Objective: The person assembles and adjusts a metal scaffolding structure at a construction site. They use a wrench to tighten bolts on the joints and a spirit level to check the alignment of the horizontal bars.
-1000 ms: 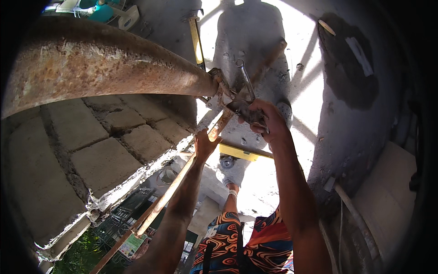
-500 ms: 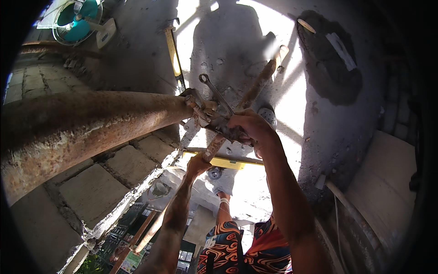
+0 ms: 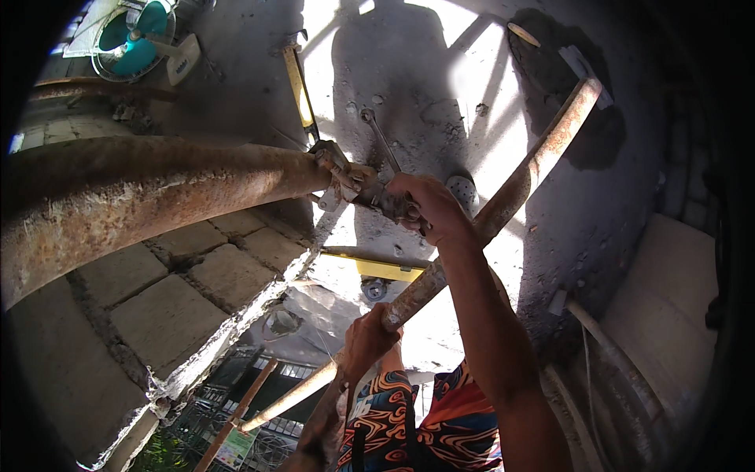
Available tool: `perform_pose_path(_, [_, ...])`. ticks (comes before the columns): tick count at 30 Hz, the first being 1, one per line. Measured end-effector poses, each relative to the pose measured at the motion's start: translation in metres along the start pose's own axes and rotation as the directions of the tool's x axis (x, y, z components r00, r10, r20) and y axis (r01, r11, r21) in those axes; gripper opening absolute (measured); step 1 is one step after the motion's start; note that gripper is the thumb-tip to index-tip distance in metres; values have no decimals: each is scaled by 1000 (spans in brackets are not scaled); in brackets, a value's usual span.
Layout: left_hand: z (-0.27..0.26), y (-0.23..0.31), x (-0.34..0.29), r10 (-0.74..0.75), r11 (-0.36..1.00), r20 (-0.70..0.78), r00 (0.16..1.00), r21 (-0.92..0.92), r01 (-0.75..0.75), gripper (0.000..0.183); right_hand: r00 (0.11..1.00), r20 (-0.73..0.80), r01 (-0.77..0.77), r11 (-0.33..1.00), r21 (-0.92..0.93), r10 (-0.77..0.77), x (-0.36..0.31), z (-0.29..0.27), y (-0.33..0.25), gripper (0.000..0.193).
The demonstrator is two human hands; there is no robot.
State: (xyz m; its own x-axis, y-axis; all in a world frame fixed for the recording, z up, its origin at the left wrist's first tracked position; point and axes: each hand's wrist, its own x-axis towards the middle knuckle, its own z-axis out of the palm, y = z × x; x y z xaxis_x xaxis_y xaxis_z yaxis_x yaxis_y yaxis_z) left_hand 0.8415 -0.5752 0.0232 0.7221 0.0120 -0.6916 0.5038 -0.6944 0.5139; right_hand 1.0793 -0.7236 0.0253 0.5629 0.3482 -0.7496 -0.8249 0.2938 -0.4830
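Note:
My left hand (image 3: 370, 342) is wrapped around a long rusty metal pipe (image 3: 539, 161). The pipe slants from lower left to upper right and passes beneath my right forearm. My right hand (image 3: 432, 211) is closed on a combination wrench (image 3: 382, 141), its ring end pointing away from me. That hand is right beside a rusty scaffold clamp (image 3: 346, 177) at the end of a thick rusty post (image 3: 173, 181), which comes in from the left. My fingers hide part of the clamp, and whether they also grip it is unclear.
A yellow spirit level (image 3: 299, 90) is beyond the clamp; a yellow bar (image 3: 389, 270) lies nearer. A block wall (image 3: 197, 275) runs along the left. A teal-bladed fan (image 3: 135, 47) stands far left. Wet mortar (image 3: 602, 138) marks the floor at far right, and pipes (image 3: 617, 358) lean at lower right.
The long pipe has swung to the right, away from the clamp, and now crosses under my right forearm. My left hand moved right and nearer with it. My right hand and wrench shifted slightly.

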Motion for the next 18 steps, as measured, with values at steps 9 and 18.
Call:
perform_pose_path(9, [-64,1,10,4,996,98,995,84,-13,40,979,-182,72,991,-116,-93,-22,28,-4,22])
perform_pose_path(18, [-71,-9,79,70,798,593,802,-516,312,79,959,-134,166,879,-447,-249,-30,26,-5,32])
